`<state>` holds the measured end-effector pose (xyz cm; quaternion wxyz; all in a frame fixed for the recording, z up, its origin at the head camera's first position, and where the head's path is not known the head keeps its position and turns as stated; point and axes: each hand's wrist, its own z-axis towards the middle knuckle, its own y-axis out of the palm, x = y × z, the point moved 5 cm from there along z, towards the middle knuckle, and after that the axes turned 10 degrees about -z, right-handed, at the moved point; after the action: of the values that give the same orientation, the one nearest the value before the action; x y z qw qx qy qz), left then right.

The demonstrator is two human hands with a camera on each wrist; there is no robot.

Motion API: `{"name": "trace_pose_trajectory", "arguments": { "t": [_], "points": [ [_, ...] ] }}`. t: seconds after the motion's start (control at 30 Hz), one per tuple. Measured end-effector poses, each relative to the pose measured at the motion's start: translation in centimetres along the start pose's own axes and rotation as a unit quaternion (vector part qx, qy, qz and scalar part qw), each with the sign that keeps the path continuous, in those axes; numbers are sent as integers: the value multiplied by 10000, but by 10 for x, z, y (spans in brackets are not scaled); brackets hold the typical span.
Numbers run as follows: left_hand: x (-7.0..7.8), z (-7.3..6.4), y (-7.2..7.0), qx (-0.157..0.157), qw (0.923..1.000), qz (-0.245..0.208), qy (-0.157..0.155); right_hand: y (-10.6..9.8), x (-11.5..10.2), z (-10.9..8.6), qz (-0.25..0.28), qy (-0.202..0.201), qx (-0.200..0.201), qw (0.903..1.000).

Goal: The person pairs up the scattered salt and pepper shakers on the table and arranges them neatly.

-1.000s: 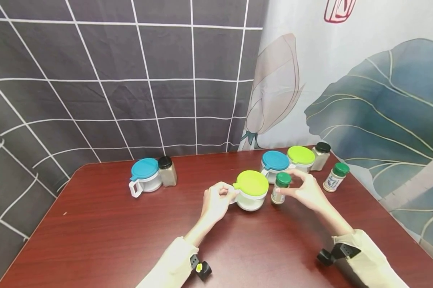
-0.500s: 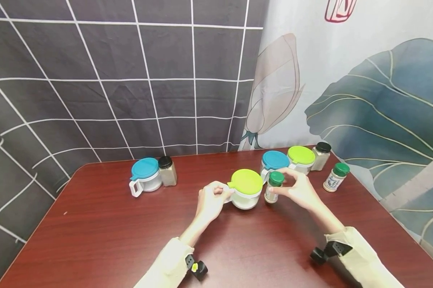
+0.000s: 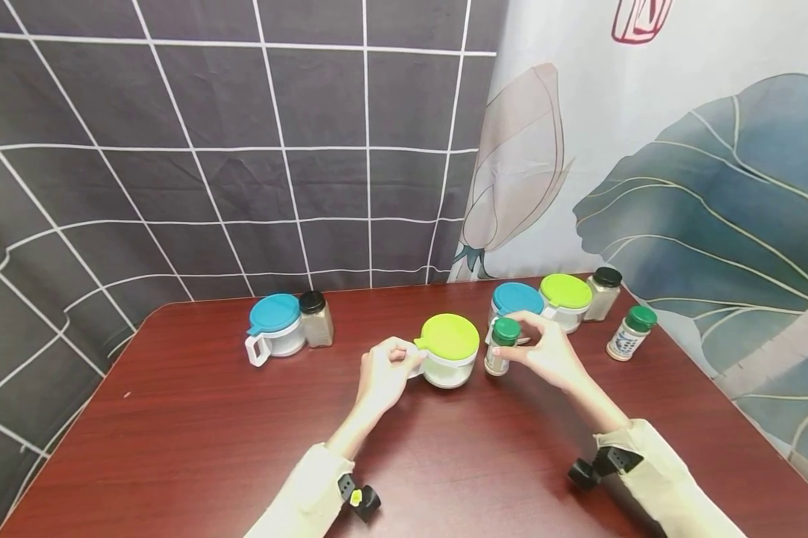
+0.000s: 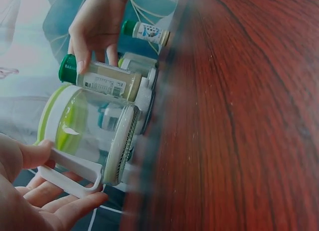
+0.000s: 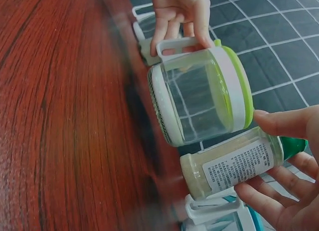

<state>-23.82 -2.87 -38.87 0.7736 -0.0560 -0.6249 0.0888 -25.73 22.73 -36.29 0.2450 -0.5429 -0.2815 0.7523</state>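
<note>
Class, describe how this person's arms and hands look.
The left sleeve and right sleeve are long and cream. Each carries a black device near the wrist, the left one with a yellow-green patch. Left hand and right hand wear no gloves.

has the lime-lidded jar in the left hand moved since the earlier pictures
Yes, to the left: in the head view, the lime-lidded jar is now nearer the untouched blue-lidded jar on the table's left side.

At centre left, a blue-lidded pot [image 3: 278,326] stands just beside a black-capped jar [image 3: 317,321] below a dark grid-lined backdrop [image 3: 243,149], while a green-topped shaker [image 3: 632,334] stands near the table's right edge [image 3: 686,388].
</note>
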Motion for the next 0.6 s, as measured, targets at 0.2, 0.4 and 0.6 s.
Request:
{"name": "trace_pose_trajectory", "arguments": {
  "t": [0.2,0.4,0.6],
  "points": [
    [-4,1,-7,85,9999,106,3,5,-4,3,138,-6,-31,9999],
    [-4,2,-15,177,9997,177,21,8,-9,6,96,77,26,9999],
    [-7,4,-21,316,9992,241,15,12,-13,11,128,80,-5,9999]
  ]
}}
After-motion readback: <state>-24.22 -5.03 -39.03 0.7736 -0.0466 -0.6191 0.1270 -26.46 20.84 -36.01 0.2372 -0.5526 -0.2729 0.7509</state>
